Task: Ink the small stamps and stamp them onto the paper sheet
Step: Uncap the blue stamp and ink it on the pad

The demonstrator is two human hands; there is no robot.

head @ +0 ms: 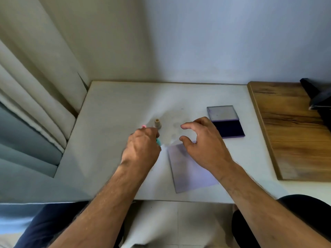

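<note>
The left hand [142, 147] is curled into a loose fist over the white table [111, 108], knuckles up, its fingers folded around small stamps. A pink stamp tip [143, 126] pokes out just beyond the knuckles, and a bit of a teal stamp [158, 141] shows at the thumb side of the fist, toward the other hand. The frame is blurred here, so how many stamps the fist holds cannot be told.

Just past the left fist, a little to its right, a beige stamp [157, 124] stands upright on the table by itself, close to the knuckles but not gripped.

The right hand [202, 142] hovers palm down with its fingers spread and bent in an open claw, thumb and forefinger apart, holding nothing. Directly below it and toward the person's body lies the paper sheet [191, 174], pale lilac, flat on the table and turned at a slight angle; the hand covers the sheet's far corner. Whether the hand touches the paper cannot be told.

Beyond the right hand, to its right, the ink pad [229, 128] sits open on the table, with the dark blue pad nearer the hand and the raised lid [222, 113] on the far side.

Farther right of that hand, a wooden board [290, 133] lies beside the table's edge, with a dark object [317, 93] at its far corner. Left of the fist hang pale curtains [35, 86].
</note>
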